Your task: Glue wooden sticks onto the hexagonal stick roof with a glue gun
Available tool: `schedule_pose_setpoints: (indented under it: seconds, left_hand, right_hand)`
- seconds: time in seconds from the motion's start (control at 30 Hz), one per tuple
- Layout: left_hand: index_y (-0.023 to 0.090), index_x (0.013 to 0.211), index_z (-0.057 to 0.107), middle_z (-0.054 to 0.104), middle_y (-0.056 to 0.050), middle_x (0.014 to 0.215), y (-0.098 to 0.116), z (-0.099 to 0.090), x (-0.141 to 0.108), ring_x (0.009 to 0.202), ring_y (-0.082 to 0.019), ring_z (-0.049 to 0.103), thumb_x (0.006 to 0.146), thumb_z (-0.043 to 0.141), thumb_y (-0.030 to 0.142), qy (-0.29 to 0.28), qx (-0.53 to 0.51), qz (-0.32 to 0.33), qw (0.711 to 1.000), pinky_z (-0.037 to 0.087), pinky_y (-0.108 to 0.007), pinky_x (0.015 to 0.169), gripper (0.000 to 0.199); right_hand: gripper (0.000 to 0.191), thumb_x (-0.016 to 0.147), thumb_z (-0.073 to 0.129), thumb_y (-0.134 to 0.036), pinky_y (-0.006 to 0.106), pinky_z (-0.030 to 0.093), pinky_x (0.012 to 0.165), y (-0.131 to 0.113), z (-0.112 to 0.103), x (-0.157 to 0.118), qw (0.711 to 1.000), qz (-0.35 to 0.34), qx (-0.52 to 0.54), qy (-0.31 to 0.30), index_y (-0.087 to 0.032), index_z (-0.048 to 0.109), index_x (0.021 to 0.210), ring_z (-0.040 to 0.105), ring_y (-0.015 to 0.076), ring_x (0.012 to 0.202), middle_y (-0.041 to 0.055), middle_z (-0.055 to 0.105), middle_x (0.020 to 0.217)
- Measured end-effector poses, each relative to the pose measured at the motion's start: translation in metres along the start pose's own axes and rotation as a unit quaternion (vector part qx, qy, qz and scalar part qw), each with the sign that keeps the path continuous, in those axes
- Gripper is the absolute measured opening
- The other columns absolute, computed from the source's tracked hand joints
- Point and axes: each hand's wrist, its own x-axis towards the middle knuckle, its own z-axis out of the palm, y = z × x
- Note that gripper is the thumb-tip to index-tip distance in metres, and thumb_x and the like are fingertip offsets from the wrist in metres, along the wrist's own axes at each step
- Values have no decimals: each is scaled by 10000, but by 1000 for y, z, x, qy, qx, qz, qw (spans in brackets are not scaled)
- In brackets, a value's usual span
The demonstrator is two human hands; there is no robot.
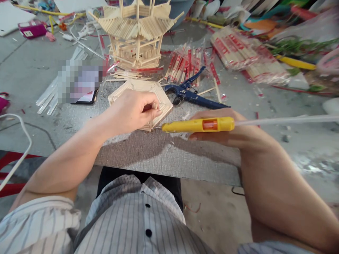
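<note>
My right hand (217, 135) is closed around a yellow hot glue gun (185, 125), with a long clear glue stick (280, 120) running out of its back. The gun's thin metal nozzle points left, at the near corner of a flat hexagonal panel of wooden sticks (165, 100). Over this panel, my left hand (132, 109) has thumb and forefinger pinched on what looks like a short wooden stick (150, 125), mostly hidden by the fingers. Whether the nozzle touches the wood I cannot tell. Blue-handled cutters (196, 97) lie just beyond my right hand.
A wooden-stick pagoda model (137, 38) stands behind the panel. Loose sticks (125, 75), wrapped chopstick packs (235, 47) and a phone (86, 84) lie around. Clear glue sticks (50, 93) are at left. A white cable (25, 141) hangs by the left edge.
</note>
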Motion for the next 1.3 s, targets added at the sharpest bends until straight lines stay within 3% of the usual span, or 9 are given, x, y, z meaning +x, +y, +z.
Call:
schedule_pose_setpoints:
  seconds: [0.1, 0.27, 0.57, 1.1, 1.3]
  left_hand:
    - [148, 727, 640, 557, 40, 576, -1, 1, 0, 546, -61, 441, 815, 552, 276, 13, 7, 10, 1000, 320, -221, 578, 179]
    - [150, 742, 648, 574, 31, 588, 1, 3, 0, 563, -66, 471, 823, 535, 226, 11, 7, 5, 1000, 334, -226, 601, 158]
    - [151, 738, 643, 568, 23, 586, 2, 3, 0, 582, -76, 492, 850, 509, 253, 1, 22, 1, 1000, 343, -229, 619, 203]
    - [125, 769, 643, 516, 30, 606, 6, 3, 2, 585, -60, 462, 848, 467, 225, -45, 47, -16, 998, 318, -216, 621, 217]
    - [137, 774, 647, 491, 33, 554, 6, 1, 2, 545, -65, 433, 855, 466, 213, -48, 52, 3, 998, 315, -218, 595, 212]
  right_hand:
    - [283, 797, 646, -490, 269, 425, 535, -8, 1, -1, 991, -122, -45, -36, -211, 619, 756, 597, 136, 587, 17, 666, 697]
    - [315, 838, 612, -487, 235, 403, 505, -13, 9, -2, 972, -201, -119, -3, -174, 590, 811, 594, 114, 567, 6, 650, 681]
    - [383, 817, 613, -542, 222, 375, 496, -8, 16, -4, 965, -194, -173, 42, -158, 604, 819, 585, 104, 552, 0, 635, 661]
    - [290, 840, 629, -446, 244, 372, 493, -12, 18, -7, 950, -215, -224, 38, -157, 616, 820, 587, 110, 541, 1, 624, 639]
    - [368, 833, 596, -535, 244, 378, 478, -14, 15, -6, 947, -221, -227, 51, -167, 598, 818, 584, 105, 525, 4, 629, 639]
